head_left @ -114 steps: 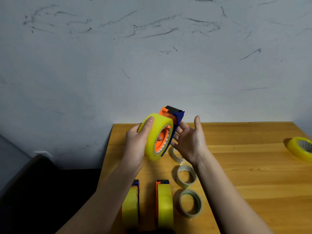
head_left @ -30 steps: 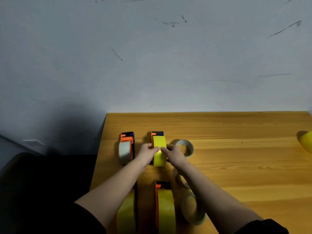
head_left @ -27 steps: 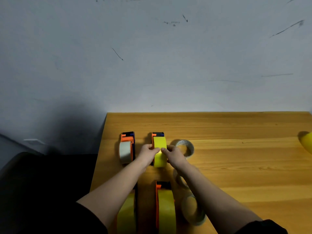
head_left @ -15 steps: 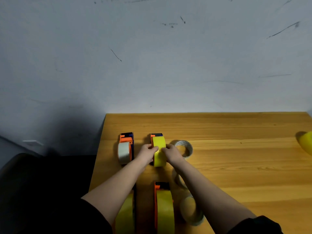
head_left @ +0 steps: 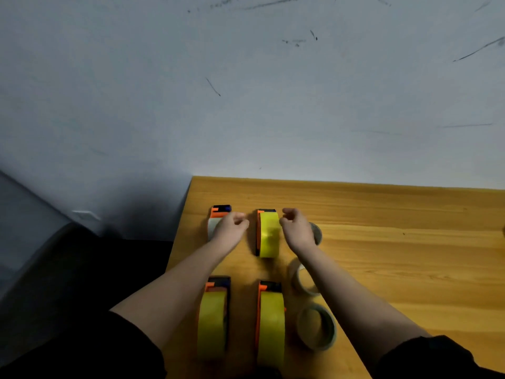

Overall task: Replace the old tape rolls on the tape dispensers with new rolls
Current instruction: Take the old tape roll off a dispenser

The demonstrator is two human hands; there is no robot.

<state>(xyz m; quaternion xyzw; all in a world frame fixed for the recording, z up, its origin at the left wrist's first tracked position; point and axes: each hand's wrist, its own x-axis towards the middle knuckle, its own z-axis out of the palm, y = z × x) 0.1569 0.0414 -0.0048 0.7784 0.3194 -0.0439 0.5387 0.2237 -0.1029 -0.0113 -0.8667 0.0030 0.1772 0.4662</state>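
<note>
The far dispenser point(head_left: 267, 233) stands upright, carrying a bright yellow roll; left hand point(head_left: 230, 230) and right hand point(head_left: 296, 228) flank it, loosely curled, grasping nothing.

Head view, downward over table point(head_left: 382, 242)

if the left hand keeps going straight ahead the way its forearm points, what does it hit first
Most likely the far-left dispenser with the pale old roll: the left hand already overlaps it in this view, fingers loosely curled and holding nothing. Beyond that lies bare table, then the wall. Depth is unclear, so it may pass above.
</note>
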